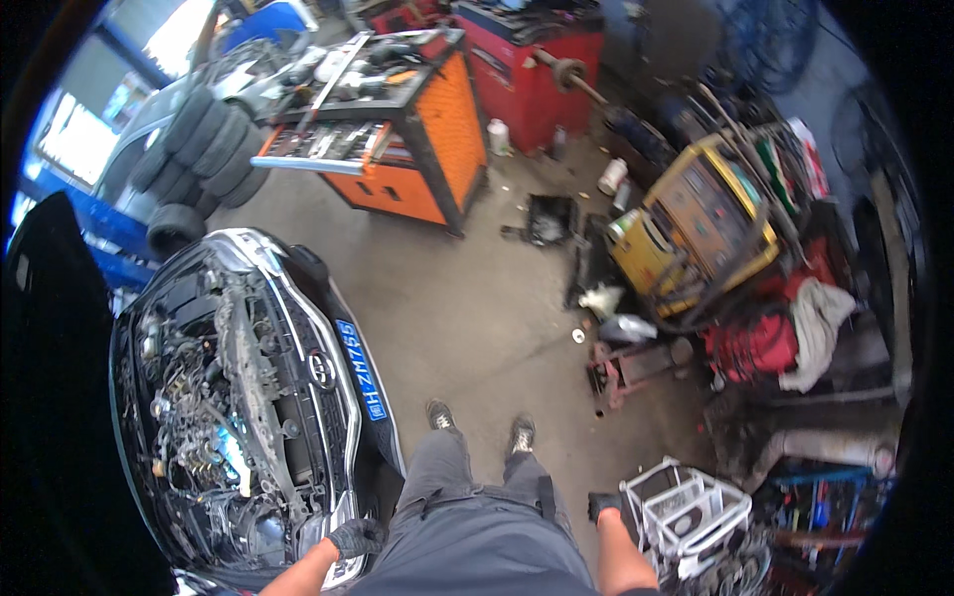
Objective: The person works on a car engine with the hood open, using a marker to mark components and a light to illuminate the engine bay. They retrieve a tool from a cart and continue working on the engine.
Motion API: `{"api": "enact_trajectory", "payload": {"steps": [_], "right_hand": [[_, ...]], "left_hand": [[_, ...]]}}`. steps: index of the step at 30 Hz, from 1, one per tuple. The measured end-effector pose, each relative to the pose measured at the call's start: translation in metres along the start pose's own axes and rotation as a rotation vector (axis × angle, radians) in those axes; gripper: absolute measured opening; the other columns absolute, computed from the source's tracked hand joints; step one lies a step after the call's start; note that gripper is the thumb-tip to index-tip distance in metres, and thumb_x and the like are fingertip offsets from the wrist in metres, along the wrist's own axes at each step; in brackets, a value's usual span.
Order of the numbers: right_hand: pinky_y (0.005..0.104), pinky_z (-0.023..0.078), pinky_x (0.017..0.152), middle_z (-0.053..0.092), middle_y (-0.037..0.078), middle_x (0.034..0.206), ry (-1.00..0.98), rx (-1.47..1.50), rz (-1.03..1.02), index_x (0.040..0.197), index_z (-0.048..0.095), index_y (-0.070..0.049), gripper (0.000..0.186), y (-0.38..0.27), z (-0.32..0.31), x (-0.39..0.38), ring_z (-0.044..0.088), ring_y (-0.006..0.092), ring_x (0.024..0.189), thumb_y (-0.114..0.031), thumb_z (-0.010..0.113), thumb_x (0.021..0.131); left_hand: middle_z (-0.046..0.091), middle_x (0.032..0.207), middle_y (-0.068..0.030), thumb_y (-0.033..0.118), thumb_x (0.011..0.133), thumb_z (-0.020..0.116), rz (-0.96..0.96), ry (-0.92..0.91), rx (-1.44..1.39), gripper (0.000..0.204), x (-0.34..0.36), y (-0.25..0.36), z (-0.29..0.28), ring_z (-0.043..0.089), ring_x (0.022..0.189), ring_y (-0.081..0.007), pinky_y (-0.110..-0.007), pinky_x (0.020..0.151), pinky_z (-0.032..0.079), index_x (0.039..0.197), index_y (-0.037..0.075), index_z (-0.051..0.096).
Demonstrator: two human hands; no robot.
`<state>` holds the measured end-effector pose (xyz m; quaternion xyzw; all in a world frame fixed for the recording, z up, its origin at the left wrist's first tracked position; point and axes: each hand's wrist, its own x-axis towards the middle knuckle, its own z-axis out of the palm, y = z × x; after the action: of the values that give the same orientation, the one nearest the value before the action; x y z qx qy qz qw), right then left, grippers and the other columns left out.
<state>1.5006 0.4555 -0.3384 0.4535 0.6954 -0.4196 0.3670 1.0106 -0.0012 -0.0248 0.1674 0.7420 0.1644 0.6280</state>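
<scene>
My left hand [358,537], in a dark glove, hangs beside the front corner of a dark car [343,437]. Its fingers look curled in, and nothing shows in them. Under the raised hood [60,328], the car's engine [194,437] lies exposed, with a bluish-white light patch on it. On my other side, my right hand [602,505], also gloved, is low beside a white metal frame [686,509]. Its fingers are too dark and small to make out; whether it touches the frame is unclear.
Ahead stands an orange tool cabinet [437,149] with a drawer [323,144] pulled out, and behind it a red cabinet [527,79]. Stacked tires [214,144] stand far left. A yellow machine [696,223], a floor jack [636,370] and a red bundle [752,348] crowd the right.
</scene>
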Motion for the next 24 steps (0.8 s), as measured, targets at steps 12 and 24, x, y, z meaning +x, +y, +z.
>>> {"api": "enact_trajectory", "payload": {"steps": [12,24], "right_hand": [[0.0383,0.046,0.055,0.063,0.006,0.069,0.044,0.434,-0.073,0.086,0.069,-0.009,0.028,-0.261,-0.144,0.098,0.06,0.0211,0.058,-0.032,0.064,0.101],[0.0411,0.059,0.096,0.084,0.021,0.11,0.457,0.539,-0.321,0.117,0.082,0.003,0.04,-0.644,-0.356,0.171,0.079,0.0308,0.102,-0.034,0.071,0.105]], "left_hand": [[0.077,0.09,-0.007,0.019,0.097,0.083,-0.153,0.558,-0.665,0.018,0.134,0.058,-0.177,0.07,0.081,-0.0167,-0.035,0.076,0.059,0.105,0.003,0.079],[0.079,0.097,-0.0116,0.022,0.102,0.078,0.115,0.772,-0.573,0.029,0.291,0.172,-0.472,0.073,0.085,-0.0202,-0.036,0.077,0.058,0.117,-0.003,0.076]]}}
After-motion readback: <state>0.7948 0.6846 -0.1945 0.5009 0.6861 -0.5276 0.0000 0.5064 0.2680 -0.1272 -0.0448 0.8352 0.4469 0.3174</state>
